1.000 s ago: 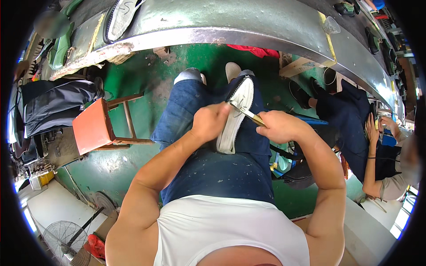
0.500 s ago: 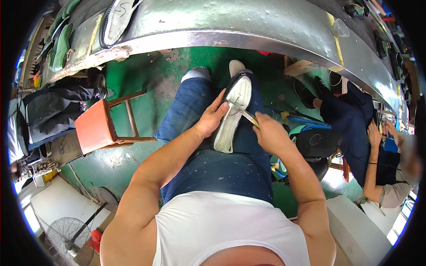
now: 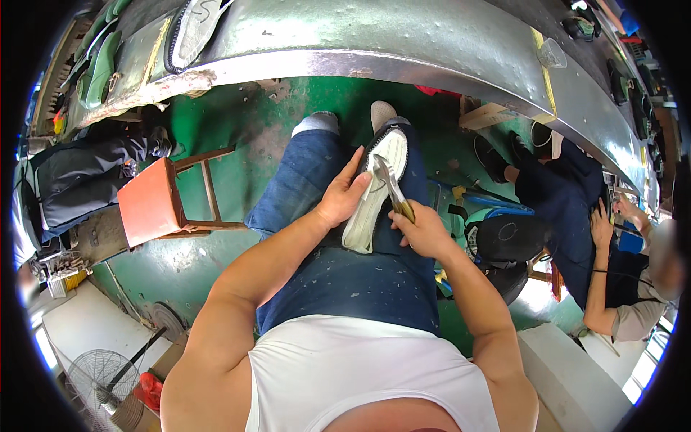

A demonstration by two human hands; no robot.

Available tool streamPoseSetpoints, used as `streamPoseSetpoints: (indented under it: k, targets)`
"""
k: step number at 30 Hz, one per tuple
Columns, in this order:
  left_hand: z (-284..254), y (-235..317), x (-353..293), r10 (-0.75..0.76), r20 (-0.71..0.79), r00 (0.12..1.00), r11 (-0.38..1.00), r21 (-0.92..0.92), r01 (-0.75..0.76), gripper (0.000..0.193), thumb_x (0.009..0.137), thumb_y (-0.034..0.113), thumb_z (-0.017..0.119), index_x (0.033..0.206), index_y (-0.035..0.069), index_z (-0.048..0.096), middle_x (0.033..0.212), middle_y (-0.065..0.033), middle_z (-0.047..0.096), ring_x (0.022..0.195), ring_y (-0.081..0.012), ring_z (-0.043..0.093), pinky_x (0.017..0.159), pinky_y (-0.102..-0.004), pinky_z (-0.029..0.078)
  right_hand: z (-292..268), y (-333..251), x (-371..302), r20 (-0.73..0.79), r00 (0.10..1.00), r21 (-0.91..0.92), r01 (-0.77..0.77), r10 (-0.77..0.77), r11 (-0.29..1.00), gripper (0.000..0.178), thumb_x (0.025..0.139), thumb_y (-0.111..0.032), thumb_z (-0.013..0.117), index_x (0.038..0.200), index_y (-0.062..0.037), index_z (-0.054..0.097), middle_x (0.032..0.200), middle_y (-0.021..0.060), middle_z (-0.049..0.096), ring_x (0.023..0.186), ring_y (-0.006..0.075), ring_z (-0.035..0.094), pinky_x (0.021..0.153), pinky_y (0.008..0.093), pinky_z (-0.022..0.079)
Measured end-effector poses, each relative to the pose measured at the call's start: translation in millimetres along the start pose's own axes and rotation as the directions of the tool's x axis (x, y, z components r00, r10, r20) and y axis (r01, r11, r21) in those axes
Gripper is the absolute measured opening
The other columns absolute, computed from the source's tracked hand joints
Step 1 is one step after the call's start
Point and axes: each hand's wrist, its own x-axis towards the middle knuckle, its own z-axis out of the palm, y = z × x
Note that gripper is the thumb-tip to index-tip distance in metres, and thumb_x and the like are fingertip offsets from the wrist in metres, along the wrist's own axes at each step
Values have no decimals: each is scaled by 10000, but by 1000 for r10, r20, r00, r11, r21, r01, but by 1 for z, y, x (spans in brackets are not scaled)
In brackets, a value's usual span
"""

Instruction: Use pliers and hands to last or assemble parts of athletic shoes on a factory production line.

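A shoe (image 3: 377, 189) lies sole-up along my right thigh, with a white sole and a dark rim. My left hand (image 3: 344, 194) rests against its left side with the fingers stretched toward the toe, holding it steady. My right hand (image 3: 422, 229) grips a metal pincer tool (image 3: 389, 183) whose jaws sit on the middle of the sole. I am seated in blue jeans (image 3: 338, 266) and a white sleeveless top.
A curved metal workbench (image 3: 403, 43) runs across the top, with a shoe sole (image 3: 193, 29) lying on it. An orange wooden stool (image 3: 155, 205) stands on the green floor at left. Another person (image 3: 619, 273) sits at right. A black round seat (image 3: 511, 241) is beside my right leg. A fan (image 3: 93, 378) stands lower left.
My hands and the shoe have shifted slightly. The pincer tool has moved from the shoe's right edge onto the sole. My left hand has opened out flat along the shoe.
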Motion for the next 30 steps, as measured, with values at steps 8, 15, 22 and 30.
streamPoseSetpoints:
  k: [8, 15, 22, 30]
  targets:
    - [0, -1, -4, 90, -33, 995, 965, 249, -79, 608, 1029, 146, 516, 1575, 81, 256, 1474, -171, 486, 1321, -212, 483, 1104, -301, 364, -28, 2, 16, 234, 972, 316, -75, -1, 946, 295, 982, -220, 582, 1154, 18, 597, 921, 65, 675, 756, 130, 625, 570, 261, 502]
    - [-4, 7, 7, 436, 200, 878, 654, 600, -461, 535, 992, 77, 484, 1516, 105, 379, 1353, -224, 548, 1249, -371, 545, 1071, -348, 423, 30, 35, 17, -130, 990, 435, 108, -56, 894, 233, 975, -200, 607, 1073, 9, 630, 853, 48, 665, 725, 131, 621, 584, 280, 489]
    - [6, 41, 1, 140, 147, 979, 747, 633, -202, 384, 993, 57, 474, 1368, 54, 558, 1286, -210, 604, 1192, -341, 603, 1039, -363, 464, -38, 9, -12, 174, 985, 427, -74, -1, 901, 435, 1039, -368, 509, 1206, 32, 547, 1052, 124, 638, 857, 183, 671, 568, 275, 600]
    - [6, 21, -3, 296, 227, 928, 585, 724, -365, 523, 1014, 173, 498, 1505, 72, 348, 1342, -278, 544, 1232, -416, 560, 1037, -403, 454, -47, -22, 32, -72, 974, -199, 195, -213, 960, 466, 1046, -396, 415, 902, 10, 590, 686, 99, 633, 613, 206, 623, 607, 370, 500]
